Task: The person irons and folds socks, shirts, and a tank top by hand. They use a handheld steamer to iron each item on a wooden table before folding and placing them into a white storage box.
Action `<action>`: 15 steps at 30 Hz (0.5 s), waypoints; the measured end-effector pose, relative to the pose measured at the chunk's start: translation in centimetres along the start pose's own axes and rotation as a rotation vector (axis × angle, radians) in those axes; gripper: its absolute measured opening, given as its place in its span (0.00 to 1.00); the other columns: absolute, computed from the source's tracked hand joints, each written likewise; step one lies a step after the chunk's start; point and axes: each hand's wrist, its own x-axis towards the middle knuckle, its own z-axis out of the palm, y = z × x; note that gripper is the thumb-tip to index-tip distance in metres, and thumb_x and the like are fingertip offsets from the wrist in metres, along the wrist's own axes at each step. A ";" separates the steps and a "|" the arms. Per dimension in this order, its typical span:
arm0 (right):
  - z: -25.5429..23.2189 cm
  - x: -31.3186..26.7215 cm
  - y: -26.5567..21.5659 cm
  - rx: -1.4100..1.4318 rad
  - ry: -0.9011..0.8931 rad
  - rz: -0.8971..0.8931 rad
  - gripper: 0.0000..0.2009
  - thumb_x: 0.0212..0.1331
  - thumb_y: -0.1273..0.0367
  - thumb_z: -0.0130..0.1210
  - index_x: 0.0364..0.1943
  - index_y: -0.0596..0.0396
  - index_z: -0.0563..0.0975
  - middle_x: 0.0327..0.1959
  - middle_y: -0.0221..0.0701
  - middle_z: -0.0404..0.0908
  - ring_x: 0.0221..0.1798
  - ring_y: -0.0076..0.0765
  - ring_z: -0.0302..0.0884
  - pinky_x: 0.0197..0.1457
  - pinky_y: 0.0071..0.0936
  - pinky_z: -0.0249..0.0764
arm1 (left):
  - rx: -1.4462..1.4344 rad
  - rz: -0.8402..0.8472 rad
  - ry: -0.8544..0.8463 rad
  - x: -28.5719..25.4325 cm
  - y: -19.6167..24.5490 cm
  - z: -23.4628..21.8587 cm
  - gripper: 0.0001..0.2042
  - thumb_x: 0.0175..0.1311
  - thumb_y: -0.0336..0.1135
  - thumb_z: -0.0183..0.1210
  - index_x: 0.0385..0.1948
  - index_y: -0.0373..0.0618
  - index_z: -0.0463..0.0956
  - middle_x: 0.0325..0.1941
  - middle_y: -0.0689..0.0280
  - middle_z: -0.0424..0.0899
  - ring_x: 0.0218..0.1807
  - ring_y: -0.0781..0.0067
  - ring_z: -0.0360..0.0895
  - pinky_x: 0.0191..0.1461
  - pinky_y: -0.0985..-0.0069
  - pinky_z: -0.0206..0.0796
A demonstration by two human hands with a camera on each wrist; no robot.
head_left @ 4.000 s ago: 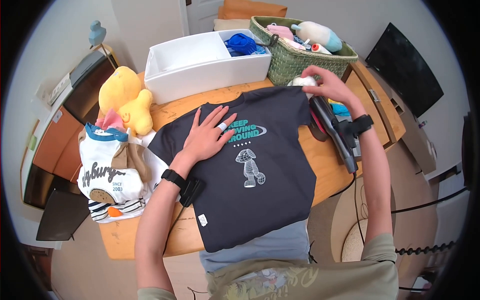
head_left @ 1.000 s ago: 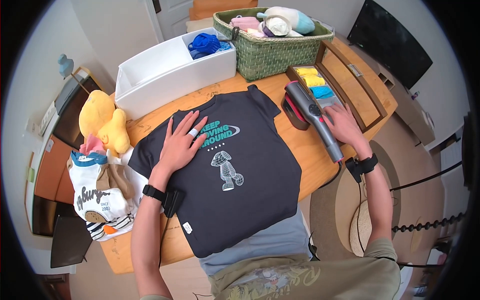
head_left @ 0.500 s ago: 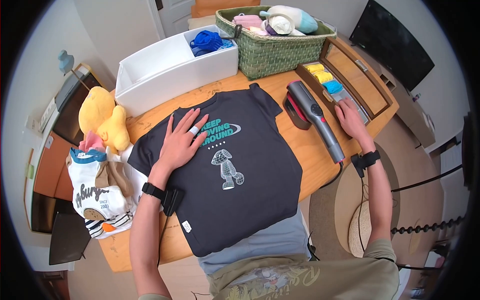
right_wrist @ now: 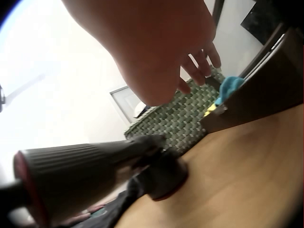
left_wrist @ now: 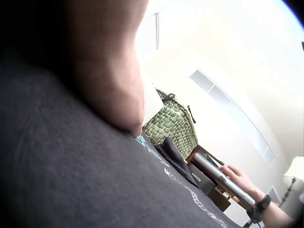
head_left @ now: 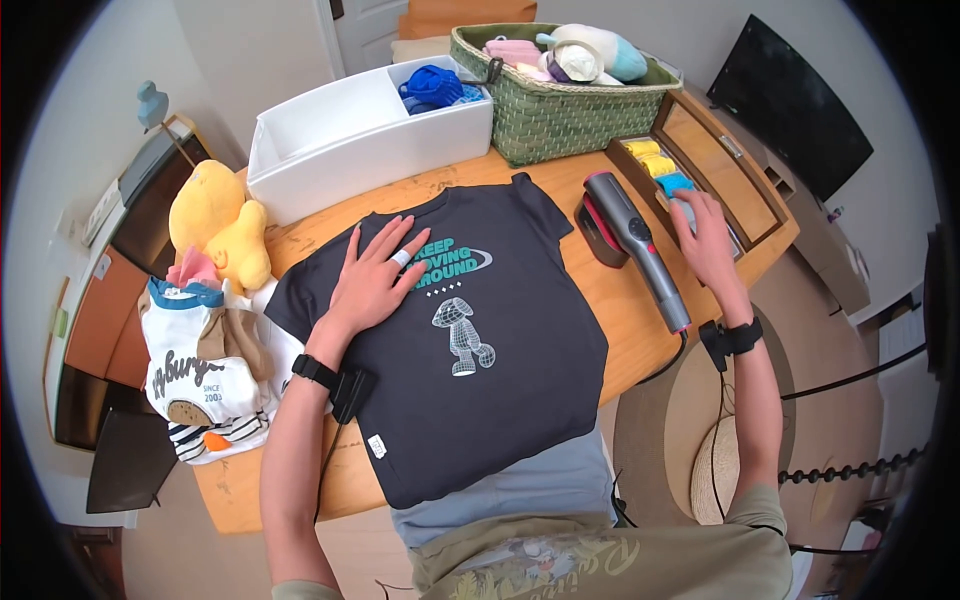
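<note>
A dark T-shirt [head_left: 520, 350] with a printed figure lies spread over the table. The left hand [head_left: 372, 280] rests flat on its upper left part, fingers spread; in the left wrist view the hand [left_wrist: 111, 80] lies against the dark cloth. The right hand [head_left: 708, 240] is over the near part of an open wooden box [head_left: 722, 170] holding yellow and blue rolled cloths [head_left: 676, 184]. In the right wrist view its fingers [right_wrist: 194, 71] hang relaxed, holding nothing visible. A grey handheld steamer [head_left: 640, 245] stands between shirt and box.
Behind the shirt are a white divided bin [head_left: 370, 160] with blue cloth and a green woven basket [head_left: 570, 120] with soft items. At left are a yellow plush toy [head_left: 215, 225] and folded white clothes [head_left: 205, 370]. A black cord [head_left: 668, 368] hangs at the table's right edge.
The right hand has left the shirt's right shoulder and moved to the box. A white roundish item from beside the shirt now lies in the basket. The left hand still rests on the shirt.
</note>
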 end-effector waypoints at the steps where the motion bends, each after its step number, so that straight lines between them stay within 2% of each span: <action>1: -1.2 0.2 -3.0 0.110 -0.107 0.086 0.21 0.74 0.59 0.55 0.63 0.56 0.75 0.55 0.49 0.82 0.59 0.58 0.80 0.64 0.45 0.75 | 0.000 0.001 0.000 0.0 0.0 0.0 0.26 0.82 0.53 0.48 0.78 0.66 0.65 0.85 0.70 0.60 0.86 0.70 0.51 0.88 0.49 0.33; 2: -2.0 0.2 -5.3 0.219 -0.210 0.176 0.23 0.73 0.58 0.56 0.65 0.55 0.74 0.54 0.49 0.83 0.58 0.59 0.82 0.62 0.45 0.76 | 0.001 0.008 0.001 0.1 0.0 0.0 0.26 0.82 0.53 0.47 0.78 0.66 0.65 0.85 0.70 0.60 0.86 0.70 0.51 0.88 0.49 0.33; 5: -2.6 0.4 -8.6 0.118 -0.505 0.125 0.30 0.70 0.55 0.60 0.72 0.50 0.68 0.49 0.52 0.85 0.52 0.63 0.85 0.56 0.49 0.79 | -0.008 -0.010 -0.019 0.2 0.1 0.0 0.26 0.82 0.53 0.48 0.78 0.66 0.65 0.85 0.71 0.59 0.86 0.71 0.51 0.88 0.49 0.33; 6: -1.6 0.1 -8.1 0.091 -0.446 0.032 0.36 0.67 0.55 0.62 0.76 0.47 0.62 0.46 0.57 0.85 0.51 0.65 0.84 0.56 0.52 0.78 | -0.009 -0.003 -0.016 0.2 0.1 -0.1 0.26 0.82 0.53 0.48 0.78 0.66 0.64 0.85 0.71 0.59 0.86 0.71 0.50 0.88 0.49 0.33; 12: -0.6 0.3 -6.2 0.080 -0.416 -0.035 0.36 0.66 0.62 0.65 0.77 0.47 0.63 0.46 0.59 0.84 0.52 0.67 0.83 0.57 0.55 0.77 | -0.003 -0.005 -0.022 0.1 0.1 0.0 0.26 0.82 0.54 0.48 0.79 0.67 0.64 0.85 0.71 0.58 0.86 0.71 0.50 0.88 0.50 0.33; 15: -0.2 0.7 -4.9 -0.010 -0.340 -0.054 0.35 0.67 0.64 0.64 0.77 0.47 0.63 0.46 0.59 0.84 0.52 0.68 0.82 0.56 0.55 0.77 | -0.004 -0.008 -0.026 0.2 0.0 0.1 0.26 0.82 0.54 0.48 0.79 0.67 0.63 0.85 0.71 0.58 0.86 0.71 0.50 0.88 0.50 0.32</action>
